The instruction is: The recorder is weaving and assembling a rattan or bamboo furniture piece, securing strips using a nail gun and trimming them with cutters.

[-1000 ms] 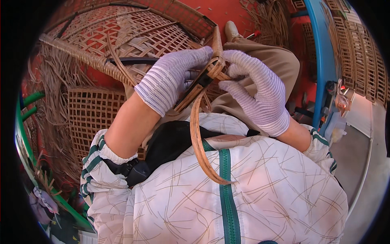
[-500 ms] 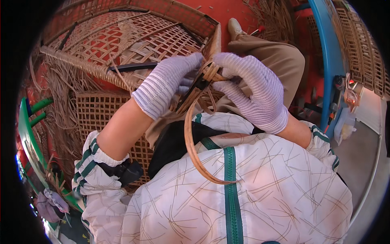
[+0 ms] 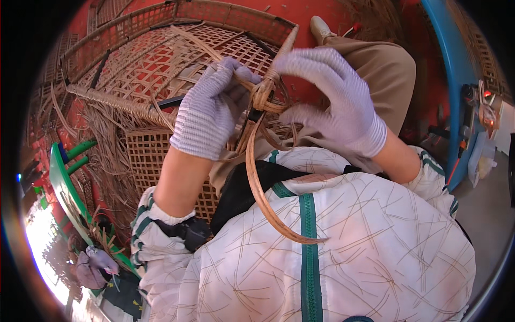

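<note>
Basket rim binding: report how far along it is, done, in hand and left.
Done: the basket's open lattice is woven, and the rim at left is wrapped in cane. In hand: at the corner, the left hand and right hand, both gloved, pinch a cane knot. Left: a long cane strip trails loose over the lap, unwrapped.

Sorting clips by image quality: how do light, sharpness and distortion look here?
Head view: bright, even light on both gloved hands, left and right, and the cane strip, all sharp; blown-out glare at lower left; fisheye bends the blue frame, with black corners.
</note>
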Tool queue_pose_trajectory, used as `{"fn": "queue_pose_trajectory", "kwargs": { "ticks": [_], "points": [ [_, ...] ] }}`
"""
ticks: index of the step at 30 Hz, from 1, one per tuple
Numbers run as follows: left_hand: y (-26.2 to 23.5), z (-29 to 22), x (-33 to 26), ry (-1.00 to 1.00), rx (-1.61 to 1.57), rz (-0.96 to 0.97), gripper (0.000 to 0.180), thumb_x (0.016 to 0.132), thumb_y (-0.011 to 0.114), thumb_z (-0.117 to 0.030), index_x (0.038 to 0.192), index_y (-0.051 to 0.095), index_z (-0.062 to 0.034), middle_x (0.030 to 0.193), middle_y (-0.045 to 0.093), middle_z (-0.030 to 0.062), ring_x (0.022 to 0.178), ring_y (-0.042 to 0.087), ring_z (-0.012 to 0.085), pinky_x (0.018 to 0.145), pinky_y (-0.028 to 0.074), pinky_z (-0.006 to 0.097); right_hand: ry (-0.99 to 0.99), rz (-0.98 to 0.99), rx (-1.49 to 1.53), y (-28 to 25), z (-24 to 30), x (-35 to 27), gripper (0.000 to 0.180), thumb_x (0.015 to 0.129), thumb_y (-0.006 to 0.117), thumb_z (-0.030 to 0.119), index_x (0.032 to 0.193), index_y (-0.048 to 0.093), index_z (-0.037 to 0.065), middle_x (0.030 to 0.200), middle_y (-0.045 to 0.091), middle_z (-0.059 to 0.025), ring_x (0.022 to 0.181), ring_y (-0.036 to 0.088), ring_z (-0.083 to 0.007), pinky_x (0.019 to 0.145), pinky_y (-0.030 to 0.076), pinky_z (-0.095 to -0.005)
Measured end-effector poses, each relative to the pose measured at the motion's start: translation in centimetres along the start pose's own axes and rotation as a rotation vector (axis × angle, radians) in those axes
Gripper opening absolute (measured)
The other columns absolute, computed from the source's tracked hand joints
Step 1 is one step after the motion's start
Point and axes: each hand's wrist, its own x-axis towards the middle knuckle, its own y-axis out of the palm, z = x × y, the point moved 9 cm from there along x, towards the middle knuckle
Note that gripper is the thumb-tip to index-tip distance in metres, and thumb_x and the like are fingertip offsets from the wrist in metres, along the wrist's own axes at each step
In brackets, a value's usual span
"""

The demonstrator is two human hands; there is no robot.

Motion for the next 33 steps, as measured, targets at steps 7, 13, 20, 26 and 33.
{"fn": "queue_pose_trajectory", "kwargs": {
  "ticks": [7,13,20,26,33],
  "points": [
    [1.3,-2.0,2.9,0.070,-0.508,0.056,0.016,0.102,0.049,-0.017,0.101,0.050,-0.0009,0.068,0.044,-0.0008,0.058,0.044,0.0120,0.055,0.038,0.028,-0.017,0.076,-0.015,2.9,-2.4,-0.5,0.056,0.072,0.078,0.021,0.124,0.059,0.013,0.124,0.060,-0.0071,0.111,0.057,-0.0302,0.096,0.047,-0.0396],
    [1.8,-5.3,2.4,0.149,-0.349,-0.002,0.010,0.091,0.051,0.003,0.101,0.050,0.0001,0.063,0.036,-0.0014,0.043,0.026,0.0066,0.041,0.023,0.023,-0.050,0.009,0.057,3.7,-2.4,0.2,0.045,0.076,0.075,0.029,0.116,0.062,0.012,0.111,0.063,-0.0077,0.102,0.057,-0.0321,0.091,0.047,-0.0402],
    [0.5,-4.6,3.1,0.124,-0.422,-0.039,0.019,0.104,0.044,-0.019,0.096,0.050,-0.0032,0.059,0.034,-0.0050,0.042,0.026,0.0073,0.039,0.024,0.024,-0.179,-0.093,-0.019,3.5,-0.8,-0.6,0.043,0.077,0.074,0.029,0.114,0.062,0.012,0.105,0.063,-0.0060,0.097,0.060,-0.0273,0.087,0.049,-0.0403],
    [0.1,-3.6,3.0,0.149,-0.543,0.002,0.019,0.104,0.044,-0.021,0.095,0.051,-0.0052,0.063,0.038,-0.0046,0.047,0.032,0.0079,0.046,0.031,0.025,-0.274,-0.138,-0.133,3.5,0.6,-1.4,0.054,0.075,0.073,0.028,0.124,0.060,0.008,0.115,0.064,-0.0076,0.099,0.061,-0.0264,0.085,0.052,-0.0365],
    [0.5,-1.7,0.9,0.141,-0.409,-0.088,0.018,0.103,0.044,-0.020,0.099,0.052,-0.0050,0.077,0.048,0.0010,0.071,0.048,0.0170,0.070,0.044,0.032,-0.324,-0.224,-0.192,3.4,0.9,-1.7,0.045,0.077,0.062,0.015,0.120,0.059,0.004,0.106,0.063,-0.0082,0.088,0.062,-0.0261,0.077,0.053,-0.0358]
  ]
}}
